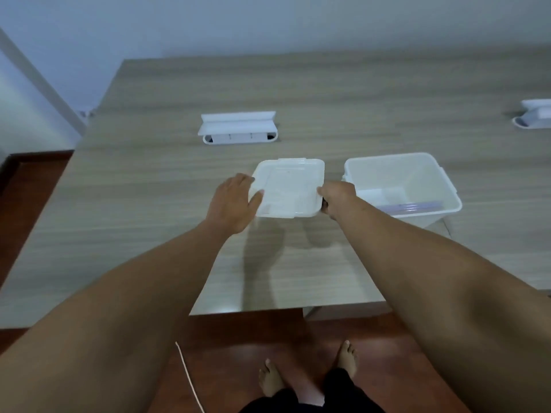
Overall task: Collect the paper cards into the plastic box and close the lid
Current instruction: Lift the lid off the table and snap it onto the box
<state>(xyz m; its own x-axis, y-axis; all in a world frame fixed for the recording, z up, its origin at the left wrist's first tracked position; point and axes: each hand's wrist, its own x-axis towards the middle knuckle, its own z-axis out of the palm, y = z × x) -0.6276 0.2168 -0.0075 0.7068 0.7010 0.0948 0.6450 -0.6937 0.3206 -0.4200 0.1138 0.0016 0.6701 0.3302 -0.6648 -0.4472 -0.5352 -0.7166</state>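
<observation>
A translucent white plastic lid [287, 187] is held just above the wooden table between both hands. My left hand [235, 201] grips its left edge, thumb lying on top. My right hand [337, 198] is closed on its right edge. To the right stands the open white plastic box [447, 192]. Inside it, near the front wall, lies a stack of pale purple-edged paper cards [408, 207]. The lid is apart from the box, to its left.
The wooden table [149, 204] carries a white cable-outlet flap [238, 128] behind the lid and another white cable-outlet flap [533, 117] at the far right edge. The table's front edge is near me; below it are red-brown floor, my bare feet and a thin cord [187, 380].
</observation>
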